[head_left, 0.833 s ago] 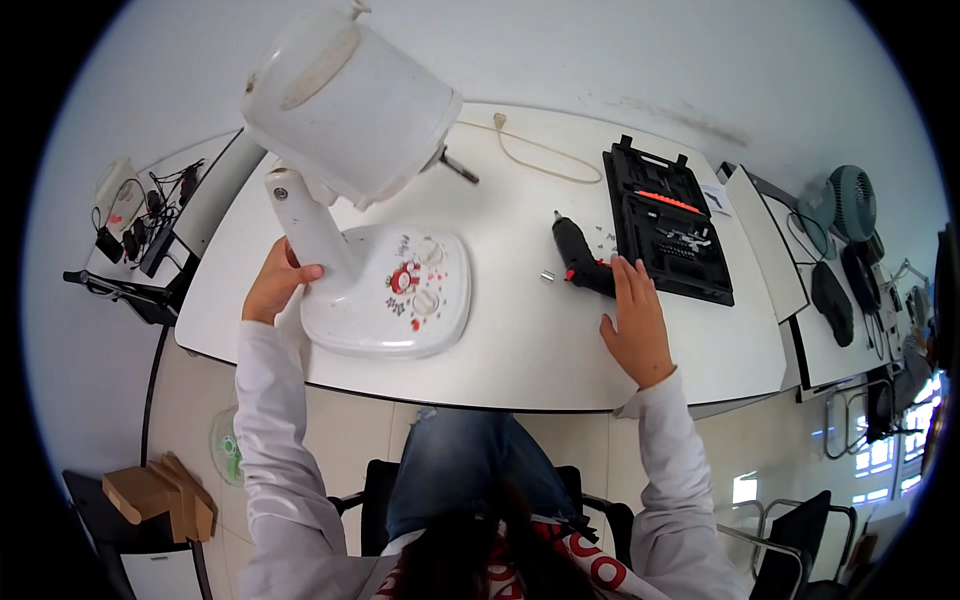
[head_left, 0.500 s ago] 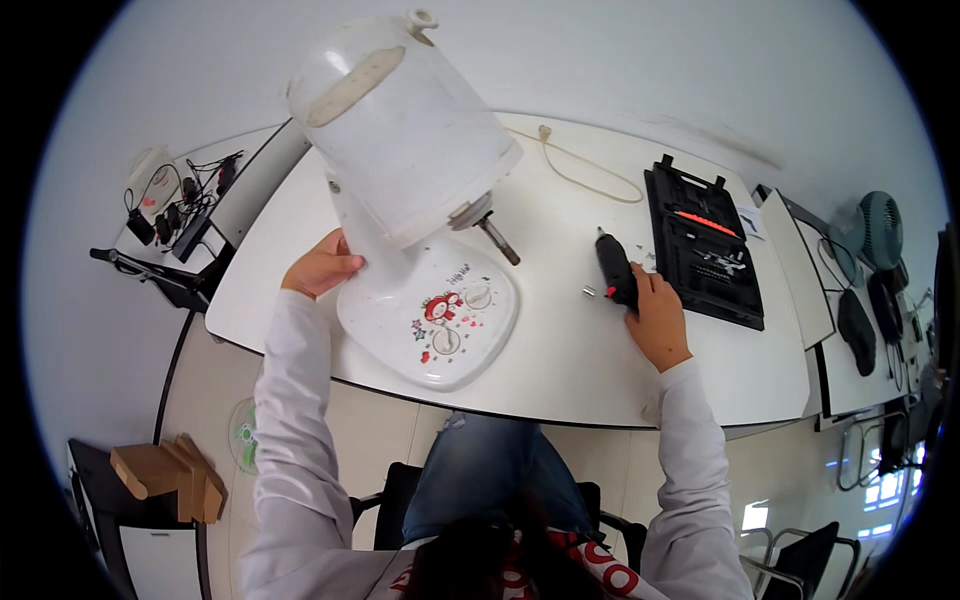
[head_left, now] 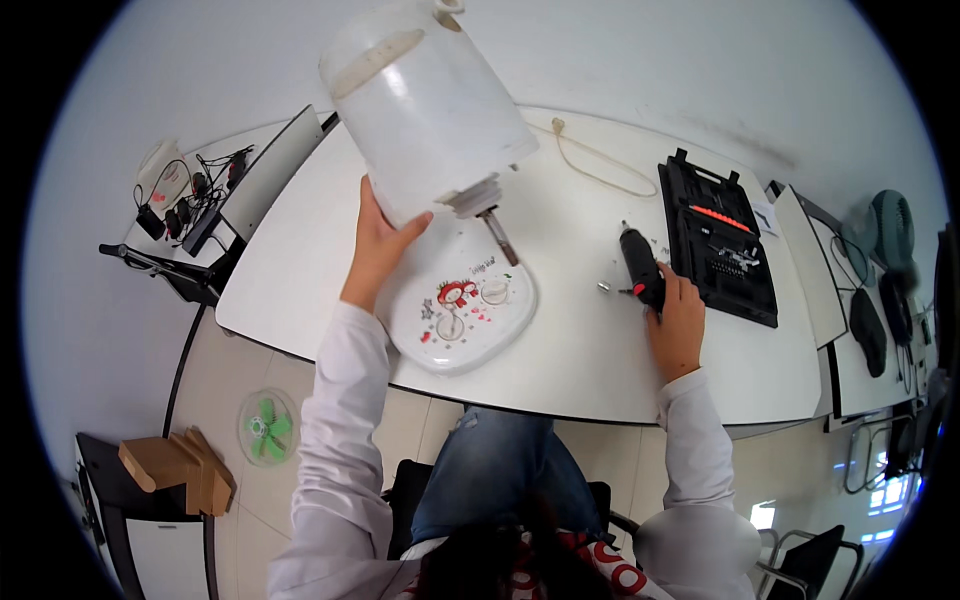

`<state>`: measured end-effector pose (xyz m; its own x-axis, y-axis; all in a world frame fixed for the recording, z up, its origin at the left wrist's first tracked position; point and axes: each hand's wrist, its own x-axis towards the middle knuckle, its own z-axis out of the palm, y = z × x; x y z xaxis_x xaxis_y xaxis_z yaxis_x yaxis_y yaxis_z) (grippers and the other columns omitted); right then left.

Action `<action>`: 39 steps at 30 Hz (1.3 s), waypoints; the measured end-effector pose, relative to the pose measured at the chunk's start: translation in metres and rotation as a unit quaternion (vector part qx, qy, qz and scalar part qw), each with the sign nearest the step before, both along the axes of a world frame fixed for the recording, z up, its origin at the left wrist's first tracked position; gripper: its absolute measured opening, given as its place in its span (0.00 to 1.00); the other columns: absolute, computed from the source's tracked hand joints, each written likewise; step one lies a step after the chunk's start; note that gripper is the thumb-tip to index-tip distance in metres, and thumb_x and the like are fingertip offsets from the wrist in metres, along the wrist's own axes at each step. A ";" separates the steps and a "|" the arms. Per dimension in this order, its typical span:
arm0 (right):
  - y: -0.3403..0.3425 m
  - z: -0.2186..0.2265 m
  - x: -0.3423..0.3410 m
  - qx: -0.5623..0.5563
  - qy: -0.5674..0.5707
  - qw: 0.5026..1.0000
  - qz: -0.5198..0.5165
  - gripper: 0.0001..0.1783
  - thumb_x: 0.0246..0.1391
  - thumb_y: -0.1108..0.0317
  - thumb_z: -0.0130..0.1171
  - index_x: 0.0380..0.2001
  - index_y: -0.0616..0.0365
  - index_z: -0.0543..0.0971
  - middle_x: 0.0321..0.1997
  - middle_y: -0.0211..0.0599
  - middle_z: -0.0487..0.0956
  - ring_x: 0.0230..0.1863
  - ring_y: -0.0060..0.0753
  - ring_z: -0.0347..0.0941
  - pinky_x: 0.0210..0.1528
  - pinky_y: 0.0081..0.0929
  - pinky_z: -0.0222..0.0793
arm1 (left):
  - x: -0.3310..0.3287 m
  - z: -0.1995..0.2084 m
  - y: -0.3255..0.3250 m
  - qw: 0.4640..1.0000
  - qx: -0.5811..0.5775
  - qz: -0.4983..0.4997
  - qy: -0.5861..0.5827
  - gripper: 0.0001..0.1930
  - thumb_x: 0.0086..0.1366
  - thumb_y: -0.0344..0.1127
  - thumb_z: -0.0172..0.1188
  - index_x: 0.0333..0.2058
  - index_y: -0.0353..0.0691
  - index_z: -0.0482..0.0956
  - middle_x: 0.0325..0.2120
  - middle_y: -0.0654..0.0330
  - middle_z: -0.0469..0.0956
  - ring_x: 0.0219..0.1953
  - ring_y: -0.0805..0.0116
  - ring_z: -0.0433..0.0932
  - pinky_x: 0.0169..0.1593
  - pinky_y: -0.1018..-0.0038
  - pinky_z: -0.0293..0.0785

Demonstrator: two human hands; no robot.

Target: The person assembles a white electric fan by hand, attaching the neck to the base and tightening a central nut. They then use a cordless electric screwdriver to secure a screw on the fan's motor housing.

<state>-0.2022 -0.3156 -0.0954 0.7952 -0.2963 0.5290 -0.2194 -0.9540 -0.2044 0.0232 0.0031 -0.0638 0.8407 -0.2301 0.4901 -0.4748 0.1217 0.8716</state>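
Observation:
A white table fan without blades stands on the desk: its motor housing (head_left: 425, 115) leans over the base, and a bare metal shaft (head_left: 498, 237) sticks out toward me. Its rounded base (head_left: 465, 335) has a red cartoon print and two round knobs. My left hand (head_left: 380, 245) is closed around the fan's neck just below the housing, thumb toward the shaft; the fingers behind are partly hidden. On the desk to the right lies a black electric screwdriver (head_left: 640, 265) with a red button, and my right hand (head_left: 678, 318) is closed on its rear end.
An open black tool case (head_left: 720, 240) with bits lies right of the screwdriver. Small metal parts (head_left: 604, 287) sit near its tip. A pale cord with a plug (head_left: 600, 175) runs behind the fan. A green fan blade (head_left: 267, 428) in a round clear cover is on the floor, beside cardboard (head_left: 180, 470).
My left hand has moved up and right, from low on the neck by the base to just under the housing. My right hand stays at the screwdriver. The whole view has shifted slightly.

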 end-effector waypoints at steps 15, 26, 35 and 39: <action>0.014 -0.002 -0.064 0.117 -0.171 0.978 -0.014 0.36 0.40 0.86 0.57 0.57 0.60 0.65 0.45 0.47 0.71 0.46 0.49 0.67 0.48 0.34 0.64 | -0.016 0.014 -0.031 0.983 0.175 0.035 -0.041 0.28 0.52 0.33 0.66 0.52 0.37 0.68 0.46 0.55 0.73 0.50 0.62 0.71 0.50 0.70 0.69; 0.009 -0.005 -0.063 0.117 -0.208 0.971 -0.033 0.33 0.43 0.86 0.56 0.56 0.59 0.66 0.46 0.45 0.71 0.46 0.46 0.69 0.49 0.31 0.64 | -0.022 0.043 -0.042 0.874 -0.008 0.297 -0.385 0.66 0.39 0.36 0.77 0.62 0.49 0.26 0.63 0.44 0.38 0.64 0.48 0.49 0.64 0.56 0.52; 0.001 -0.006 -0.063 0.103 -0.216 0.970 -0.038 0.33 0.43 0.86 0.56 0.56 0.60 0.66 0.46 0.45 0.71 0.46 0.47 0.69 0.49 0.32 0.65 | -0.009 0.030 -0.038 0.913 -0.025 0.263 -0.313 0.63 0.33 0.33 0.78 0.59 0.48 0.34 0.57 0.48 0.52 0.57 0.55 0.60 0.60 0.59 0.60; -0.001 -0.007 -0.066 0.117 -0.212 0.969 -0.038 0.36 0.38 0.87 0.57 0.56 0.58 0.67 0.46 0.44 0.71 0.46 0.46 0.69 0.47 0.33 0.66 | -0.012 0.033 -0.038 0.889 0.077 0.329 -0.308 0.63 0.28 0.33 0.79 0.58 0.44 0.39 0.57 0.50 0.54 0.56 0.56 0.61 0.60 0.58 0.59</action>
<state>-0.2677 -0.3163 -0.1028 0.4919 -0.4978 0.7143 -0.1369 -0.8545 -0.5011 0.0109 -0.0347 -0.0308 0.4008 0.1077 0.9098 -0.7923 -0.4580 0.4032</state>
